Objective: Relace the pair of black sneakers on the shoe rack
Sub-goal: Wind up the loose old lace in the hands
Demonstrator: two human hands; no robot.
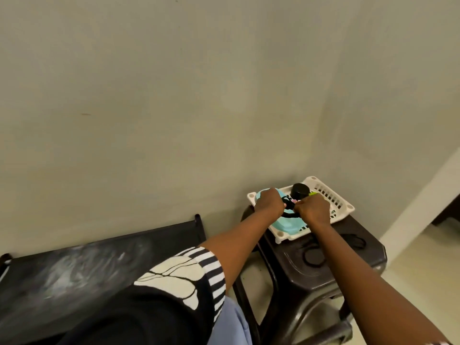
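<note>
Both your hands are curled over the white basket [348, 208]. Your left hand [270, 204] and right hand [314, 210] each grip what looks like a tangled black lace [290, 207], held between them just above the basket. A pale blue object [286, 225] lies in the basket below your left hand, with a black round lid [300, 191] at the basket's far side. The basket sits on a dark stool [323, 267], and the shoe rack [99, 265] stands well left of the basket.
</note>
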